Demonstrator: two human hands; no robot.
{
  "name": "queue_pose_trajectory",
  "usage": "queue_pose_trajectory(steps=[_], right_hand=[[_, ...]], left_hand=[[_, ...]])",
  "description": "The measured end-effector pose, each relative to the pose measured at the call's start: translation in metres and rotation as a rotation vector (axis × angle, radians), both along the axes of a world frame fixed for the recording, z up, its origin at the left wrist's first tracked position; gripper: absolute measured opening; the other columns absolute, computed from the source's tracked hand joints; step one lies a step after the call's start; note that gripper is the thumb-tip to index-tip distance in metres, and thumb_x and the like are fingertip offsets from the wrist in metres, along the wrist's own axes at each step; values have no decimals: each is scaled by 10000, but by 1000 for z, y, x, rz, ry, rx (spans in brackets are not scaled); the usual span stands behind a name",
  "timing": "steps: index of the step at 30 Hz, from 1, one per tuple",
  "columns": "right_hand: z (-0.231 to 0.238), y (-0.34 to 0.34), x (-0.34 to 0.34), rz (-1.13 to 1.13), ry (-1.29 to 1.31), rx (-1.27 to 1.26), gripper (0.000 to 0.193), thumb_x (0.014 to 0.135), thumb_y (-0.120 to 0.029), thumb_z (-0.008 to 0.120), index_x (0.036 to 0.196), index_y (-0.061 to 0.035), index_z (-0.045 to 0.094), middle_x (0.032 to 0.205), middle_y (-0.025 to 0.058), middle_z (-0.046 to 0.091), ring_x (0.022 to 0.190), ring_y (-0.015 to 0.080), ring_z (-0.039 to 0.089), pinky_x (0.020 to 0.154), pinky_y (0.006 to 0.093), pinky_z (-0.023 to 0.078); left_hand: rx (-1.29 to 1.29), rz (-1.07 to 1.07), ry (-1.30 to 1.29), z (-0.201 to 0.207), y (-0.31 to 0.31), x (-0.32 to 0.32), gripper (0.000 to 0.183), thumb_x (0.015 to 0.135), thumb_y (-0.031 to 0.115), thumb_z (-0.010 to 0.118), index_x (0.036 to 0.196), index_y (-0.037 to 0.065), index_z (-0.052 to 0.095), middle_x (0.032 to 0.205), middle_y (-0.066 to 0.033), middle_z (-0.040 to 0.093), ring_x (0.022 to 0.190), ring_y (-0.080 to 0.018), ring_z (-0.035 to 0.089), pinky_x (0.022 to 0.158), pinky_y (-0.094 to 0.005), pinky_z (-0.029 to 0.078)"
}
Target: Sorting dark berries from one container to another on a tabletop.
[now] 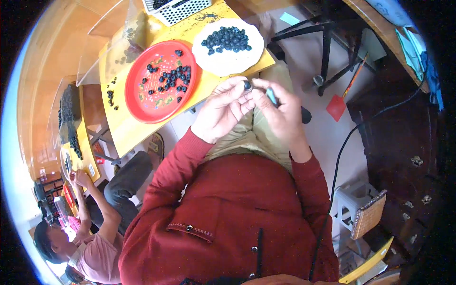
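Note:
Over my lap, just off the table's near edge, my two hands meet. My left hand (221, 109) pinches a small dark round bead (247, 85) between thumb and fingers. My right hand (283, 108) is closed around a slim tool with a teal handle (271, 96); its tip, by the bead, is too small to make out. On the yellow table (122, 137), a red patterned plate (142, 108) holds several scattered dark beads (175, 76). Beside it, a white scalloped plate (228, 66) carries a heap of bluish-black beads (227, 39).
A white perforated basket (185, 13) with dark contents stands at the far edge, near a clear upright panel (111, 52). Loose dark bits (110, 97) lie left. Another person (92, 247) works at lower left. A black cable (342, 142), red dustpan-like tool (337, 107) and stool (358, 209) are right.

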State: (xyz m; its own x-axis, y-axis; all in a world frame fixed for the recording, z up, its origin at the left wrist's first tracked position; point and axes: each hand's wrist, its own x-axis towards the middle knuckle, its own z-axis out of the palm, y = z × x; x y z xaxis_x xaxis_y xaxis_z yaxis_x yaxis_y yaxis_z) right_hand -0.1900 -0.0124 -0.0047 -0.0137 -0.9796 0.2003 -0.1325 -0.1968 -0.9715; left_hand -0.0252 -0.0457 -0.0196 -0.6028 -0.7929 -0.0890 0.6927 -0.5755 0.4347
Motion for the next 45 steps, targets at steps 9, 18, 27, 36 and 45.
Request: queue_pose_trajectory(steps=[9, 18, 27, 36, 45], right_hand=[[4, 4, -1, -68, 254, -307, 328, 926, -216, 606, 1141, 32, 606, 933, 166, 619, 768, 300, 651, 667, 361, 517], [2, 7, -8, -95, 263, -350, 307, 894, -188, 644, 1112, 27, 628, 924, 156, 622, 753, 302, 647, 643, 360, 515], [7, 12, -19, -108, 220, -363, 291, 882, -166, 655, 1092, 34, 636, 926, 158, 632, 763, 293, 653, 651, 353, 514], [8, 12, -21, -88, 157, -352, 266, 887, -122, 636, 1077, 65, 629, 917, 170, 634, 761, 290, 656, 662, 345, 513], [7, 9, -35, -191, 124, -293, 245, 910, -138, 615, 1050, 62, 639, 903, 168, 638, 791, 272, 647, 702, 332, 502]], left_hand=[[20, 47, 0, -10, 1, -7, 187, 949, 139, 577, 1115, 70, 630, 1020, -50, 672, 923, -158, 636, 839, -311, 531], [-3, 90, -48, -4, 10, -19, 171, 953, 132, 571, 1102, 69, 626, 993, -29, 666, 888, -126, 621, 816, -295, 526], [-41, 86, -68, 4, 12, -29, 152, 947, 127, 581, 1081, 65, 619, 952, -13, 648, 846, -103, 597, 806, -283, 519], [-125, 115, -137, 5, 11, -31, 153, 939, 120, 592, 1079, 66, 619, 968, -26, 659, 881, -115, 616, 835, -295, 514], [-246, 119, -120, 13, 15, -32, 144, 942, 126, 589, 1067, 59, 613, 978, -56, 655, 923, -156, 621, 899, -344, 515]])
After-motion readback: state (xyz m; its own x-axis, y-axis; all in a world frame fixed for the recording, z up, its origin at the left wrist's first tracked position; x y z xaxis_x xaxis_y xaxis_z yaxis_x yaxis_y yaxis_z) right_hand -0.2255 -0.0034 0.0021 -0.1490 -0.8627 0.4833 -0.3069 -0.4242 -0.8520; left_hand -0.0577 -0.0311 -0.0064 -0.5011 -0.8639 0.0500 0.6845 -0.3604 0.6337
